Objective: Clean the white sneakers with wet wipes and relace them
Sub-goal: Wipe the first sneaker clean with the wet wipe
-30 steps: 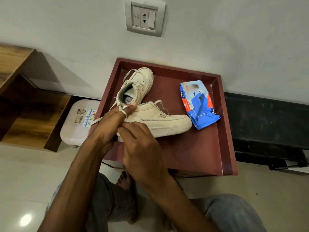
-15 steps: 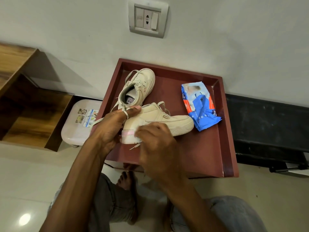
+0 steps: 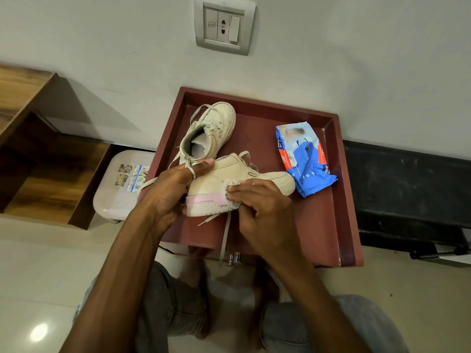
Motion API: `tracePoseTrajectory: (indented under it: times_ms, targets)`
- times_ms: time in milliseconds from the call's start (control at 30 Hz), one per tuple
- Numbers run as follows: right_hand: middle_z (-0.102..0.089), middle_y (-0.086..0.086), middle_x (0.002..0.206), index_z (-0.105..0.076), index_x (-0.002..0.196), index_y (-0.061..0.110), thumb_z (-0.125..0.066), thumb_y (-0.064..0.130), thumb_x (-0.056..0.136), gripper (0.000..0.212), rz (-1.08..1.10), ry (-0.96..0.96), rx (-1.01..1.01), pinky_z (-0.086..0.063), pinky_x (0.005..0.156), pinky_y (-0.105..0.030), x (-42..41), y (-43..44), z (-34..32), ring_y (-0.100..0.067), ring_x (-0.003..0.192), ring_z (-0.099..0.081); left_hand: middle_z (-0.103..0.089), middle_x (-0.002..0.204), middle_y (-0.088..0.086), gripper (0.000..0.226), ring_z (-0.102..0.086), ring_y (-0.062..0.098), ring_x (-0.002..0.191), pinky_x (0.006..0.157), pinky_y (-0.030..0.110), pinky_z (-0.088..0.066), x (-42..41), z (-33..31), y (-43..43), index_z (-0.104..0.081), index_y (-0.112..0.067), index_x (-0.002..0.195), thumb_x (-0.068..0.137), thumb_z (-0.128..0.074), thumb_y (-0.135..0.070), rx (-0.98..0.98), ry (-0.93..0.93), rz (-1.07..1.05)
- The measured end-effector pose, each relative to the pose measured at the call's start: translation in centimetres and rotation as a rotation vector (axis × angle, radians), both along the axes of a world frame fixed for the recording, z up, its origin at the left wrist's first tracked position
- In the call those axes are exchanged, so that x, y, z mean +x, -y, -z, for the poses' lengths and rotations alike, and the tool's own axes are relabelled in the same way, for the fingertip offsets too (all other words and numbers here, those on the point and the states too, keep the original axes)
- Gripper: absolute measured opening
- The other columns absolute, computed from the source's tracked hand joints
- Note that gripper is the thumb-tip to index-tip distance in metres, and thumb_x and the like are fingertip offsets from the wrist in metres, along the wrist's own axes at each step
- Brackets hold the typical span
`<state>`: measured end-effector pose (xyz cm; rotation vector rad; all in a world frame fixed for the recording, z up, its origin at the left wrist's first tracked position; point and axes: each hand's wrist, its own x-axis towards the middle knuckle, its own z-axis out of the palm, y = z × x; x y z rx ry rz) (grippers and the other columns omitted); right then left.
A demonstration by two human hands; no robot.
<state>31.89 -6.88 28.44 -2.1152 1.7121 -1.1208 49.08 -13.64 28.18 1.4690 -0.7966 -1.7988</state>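
— So, where do we have the near sneaker (image 3: 267, 178)?
— On the red tray (image 3: 331, 225), toe pointing right. Our left hand (image 3: 173, 189) grips its heel end, fingers curled round it. Our right hand (image 3: 265, 212) pinches a wet wipe (image 3: 233, 186) and presses it on the sneaker's side, just above the pink stripe.
— And around it?
— The other sneaker (image 3: 214, 128) lies just behind. The blue wipes pack (image 3: 303, 159) sits to the right, and a loose lace (image 3: 225, 233) trails over the tray's front edge.
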Motion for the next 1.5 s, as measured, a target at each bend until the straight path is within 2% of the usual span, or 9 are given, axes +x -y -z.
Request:
tracePoseTrajectory:
  times_ms: [300,500,633,733,933,1067,1200,1333,1500]
  targets:
    - [-0.071,-0.012,0.111,-0.074,0.102,0.001,-0.047,0.005,0.091,0.029,-0.362,-0.308,-0.026,-0.048,0.098,-0.040,5.9,-1.9,0.8,-0.028,0.114,-0.060,-0.073,0.119,0.019,0.040,-0.067,0.040,0.116,0.110,0.055,-0.045,0.3,0.1,0.0,-0.073,-0.013,0.120,0.084,-0.078,-0.030,0.057,-0.144,-0.007]
    - [-0.076,0.002,0.101,-0.079,0.093,0.009,-0.064,-0.012,0.073,0.033,-0.055,-0.082,-0.087,-0.054,0.086,-0.035,-1.4,0.1,0.8,-0.025,0.101,-0.063,-0.077,0.113,0.008,0.036,-0.072,0.031,0.109,0.101,0.060,-0.051,0.1,0.0,0.0,-0.075,-0.020,0.117,0.085,-0.077,-0.037,0.015,-0.037,-0.012]
    - [-0.076,0.004,0.097,-0.079,0.095,0.013,-0.066,-0.014,0.069,0.039,0.070,-0.034,0.010,-0.053,0.090,-0.030,-5.6,0.9,0.9,-0.015,0.094,-0.068,-0.077,0.112,0.006,0.033,-0.073,0.029,0.108,0.100,0.058,-0.053,0.1,-0.4,-0.1,-0.075,-0.023,0.117,0.087,-0.074,-0.037,0.011,-0.031,0.003]
    - [-0.076,0.002,0.100,-0.078,0.096,0.012,-0.062,-0.010,0.070,0.037,0.058,-0.035,0.018,-0.055,0.088,-0.036,-4.1,0.6,0.4,-0.017,0.095,-0.069,-0.077,0.113,0.007,0.033,-0.073,0.029,0.108,0.100,0.056,-0.053,-0.1,-0.3,-0.1,-0.075,-0.022,0.118,0.088,-0.074,-0.035,0.001,-0.033,-0.011]
    - [-0.073,-0.003,0.110,-0.077,0.102,0.007,-0.060,0.000,0.085,0.025,-0.184,-0.201,-0.003,-0.053,0.087,-0.031,1.4,-0.6,-0.1,-0.023,0.101,-0.060,-0.076,0.114,0.012,0.034,-0.073,0.032,0.107,0.091,0.047,-0.058,-0.4,0.1,0.1,-0.073,-0.016,0.120,0.089,-0.073,-0.031,-0.027,-0.060,-0.066]
    - [-0.075,-0.001,0.104,-0.079,0.093,0.010,-0.067,-0.004,0.078,0.023,-0.009,-0.154,0.037,-0.054,0.087,-0.033,-3.5,0.7,0.7,-0.020,0.098,-0.066,-0.077,0.111,0.008,0.031,-0.074,0.028,0.104,0.097,0.049,-0.056,-0.3,-0.2,0.1,-0.074,-0.019,0.118,0.090,-0.073,-0.031,-0.024,-0.024,-0.057]
    - [-0.076,-0.004,0.101,-0.078,0.098,0.009,-0.069,-0.007,0.078,0.027,0.204,-0.092,0.110,-0.058,0.089,-0.036,-7.9,1.5,0.8,-0.017,0.094,-0.071,-0.079,0.108,0.005,0.026,-0.075,0.026,0.101,0.098,0.051,-0.056,-0.5,-0.6,-0.1,-0.076,-0.022,0.113,0.090,-0.073,-0.034,-0.036,0.029,-0.025]
    - [-0.075,-0.004,0.104,-0.076,0.103,0.010,-0.068,0.001,0.082,0.024,0.185,-0.025,0.098,-0.055,0.089,-0.032,-5.2,1.4,0.3,-0.016,0.096,-0.069,-0.079,0.104,-0.010,0.021,-0.075,0.016,0.099,0.094,0.039,-0.057,-1.4,-0.1,0.0,-0.073,-0.031,0.110,0.096,-0.064,-0.044,-0.150,0.180,-0.046]
    - [-0.067,-0.003,0.103,-0.068,0.109,0.012,-0.063,0.011,0.088,0.022,-0.002,-0.069,0.107,-0.051,0.078,-0.028,1.8,-0.7,-0.9,-0.017,0.092,-0.062,-0.072,0.111,-0.015,0.069,-0.068,0.012,0.103,0.094,0.045,-0.056,-2.7,1.7,-0.3,-0.061,-0.036,0.124,0.077,-0.050,-0.086,-0.319,0.558,-0.145]
